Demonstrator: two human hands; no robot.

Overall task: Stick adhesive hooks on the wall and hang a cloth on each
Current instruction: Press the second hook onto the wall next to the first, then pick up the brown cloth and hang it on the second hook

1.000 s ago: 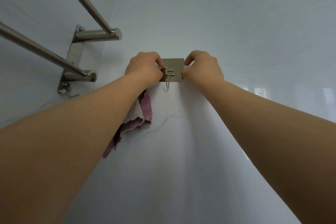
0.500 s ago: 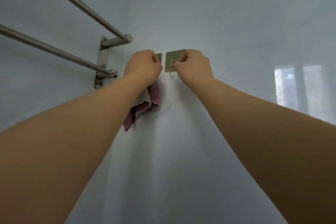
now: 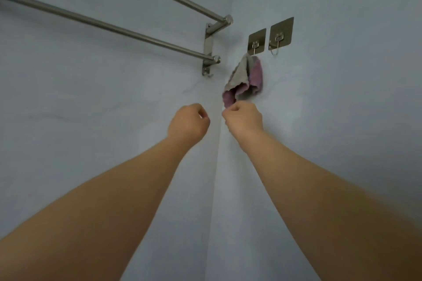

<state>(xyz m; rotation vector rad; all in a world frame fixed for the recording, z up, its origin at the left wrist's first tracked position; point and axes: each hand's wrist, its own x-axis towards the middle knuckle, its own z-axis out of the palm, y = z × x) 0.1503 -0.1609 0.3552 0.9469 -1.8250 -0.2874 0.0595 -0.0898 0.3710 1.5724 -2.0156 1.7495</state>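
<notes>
Two square metal adhesive hooks are stuck side by side on the right wall near the corner. The left hook (image 3: 257, 41) carries a pink and grey cloth (image 3: 246, 80) that hangs folded below it. Nothing hangs on the right hook (image 3: 281, 33). My right hand (image 3: 245, 117) is below the cloth with its fingers curled shut, knuckles close to the cloth's lowest corner; I cannot tell whether they touch. My left hand (image 3: 188, 122) is level with it, a little to the left, fingers curled with nothing in them.
A double-bar steel towel rack (image 3: 137, 34) runs along the left wall and ends at a bracket (image 3: 209, 50) close to the corner. Both walls are pale grey and glossy.
Both hands have dropped from the right hook to below the cloth. The view has swung right and back, so both hooks and the whole cloth show.
</notes>
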